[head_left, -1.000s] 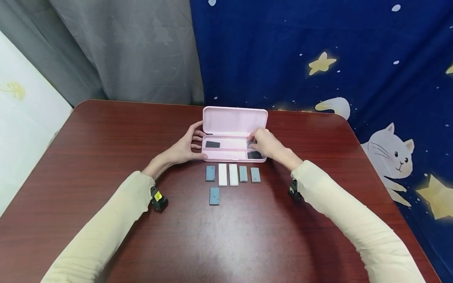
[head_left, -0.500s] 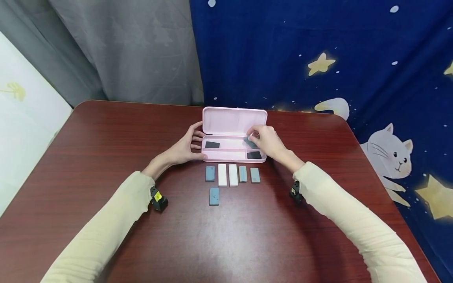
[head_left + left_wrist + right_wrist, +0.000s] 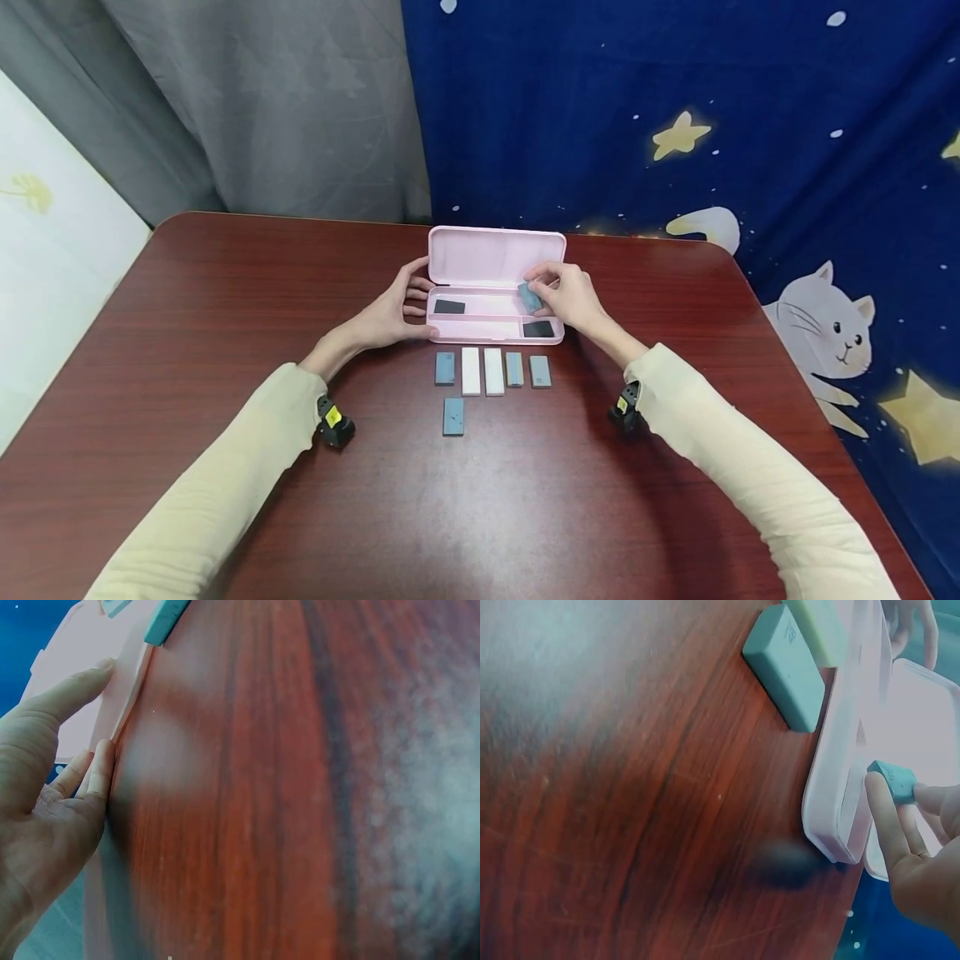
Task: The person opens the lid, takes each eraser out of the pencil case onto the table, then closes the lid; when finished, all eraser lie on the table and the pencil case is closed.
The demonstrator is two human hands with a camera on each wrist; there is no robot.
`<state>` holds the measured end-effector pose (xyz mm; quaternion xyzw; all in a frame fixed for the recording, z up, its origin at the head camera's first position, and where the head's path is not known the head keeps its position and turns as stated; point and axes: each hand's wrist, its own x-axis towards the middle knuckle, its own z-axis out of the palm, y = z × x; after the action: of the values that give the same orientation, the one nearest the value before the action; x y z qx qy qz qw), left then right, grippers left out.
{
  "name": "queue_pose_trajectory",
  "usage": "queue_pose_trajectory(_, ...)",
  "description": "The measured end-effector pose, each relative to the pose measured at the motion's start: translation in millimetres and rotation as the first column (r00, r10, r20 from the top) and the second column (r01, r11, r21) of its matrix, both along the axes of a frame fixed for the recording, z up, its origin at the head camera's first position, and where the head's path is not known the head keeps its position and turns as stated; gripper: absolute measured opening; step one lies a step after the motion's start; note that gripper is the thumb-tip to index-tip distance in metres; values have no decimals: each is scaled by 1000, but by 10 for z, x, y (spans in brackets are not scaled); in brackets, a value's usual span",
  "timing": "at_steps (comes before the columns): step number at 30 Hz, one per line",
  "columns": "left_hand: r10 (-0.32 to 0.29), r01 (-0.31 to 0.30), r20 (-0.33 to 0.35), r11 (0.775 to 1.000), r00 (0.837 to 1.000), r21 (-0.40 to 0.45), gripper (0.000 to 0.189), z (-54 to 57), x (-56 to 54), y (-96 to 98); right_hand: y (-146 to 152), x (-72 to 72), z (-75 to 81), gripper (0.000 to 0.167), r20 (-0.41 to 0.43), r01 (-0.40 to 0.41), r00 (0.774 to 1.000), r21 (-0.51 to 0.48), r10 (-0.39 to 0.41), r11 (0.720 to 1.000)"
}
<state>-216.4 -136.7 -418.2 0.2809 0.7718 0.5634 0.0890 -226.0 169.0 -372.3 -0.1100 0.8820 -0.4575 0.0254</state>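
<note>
A pink pencil case [image 3: 483,327] lies on the table with its lid [image 3: 497,257] raised. My left hand [image 3: 390,315] rests against the case's left end, fingers spread and fairly straight, thumb at the front corner. Between thumb and fingers my right hand [image 3: 573,298] pinches a blue-grey eraser [image 3: 529,297], tilted above the case's right side; the right wrist view also shows this eraser [image 3: 895,781]. Inside lie two dark flat rectangles, one at back left [image 3: 450,307] and another at front right [image 3: 537,329].
In front of the case sits a row of blue-grey erasers [image 3: 540,372] and two white bars [image 3: 494,372]. One more blue-grey eraser [image 3: 453,417] lies nearer me. The brown table [image 3: 480,517] reaches back to grey and blue curtains [image 3: 600,100].
My right hand has lifted the blue-grey eraser up from the case's right back compartment and turned it, showing more of its face. The left hand stays put.
</note>
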Motion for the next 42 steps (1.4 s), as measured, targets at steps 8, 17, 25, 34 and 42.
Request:
queue_pose_trajectory(8,2,-2,-5,1000,1000,-16,109,-7,-4,5,42,41,-21,16,113,66,992,-152,-49,986)
queue_pose_trajectory(17,1,-2,-13,1000,1000,-24,109,8,4,-6,75,113,-7,17,121,76,991,-158,-57,985)
queue_pose_trajectory(25,-1,1,-14,1000,1000,-29,109,5,12,-17,74,210,-4,15,150,91,987,-197,-62,976)
queue_pose_trajectory(34,3,-3,-3,1000,1000,-24,109,-15,9,-14,71,423,16,19,235,64,972,-262,-1,963)
queue_pose_trajectory(42,2,-2,3,1000,1000,-12,109,-13,-2,-2,6,726,-21,18,316,49,947,-292,49,955)
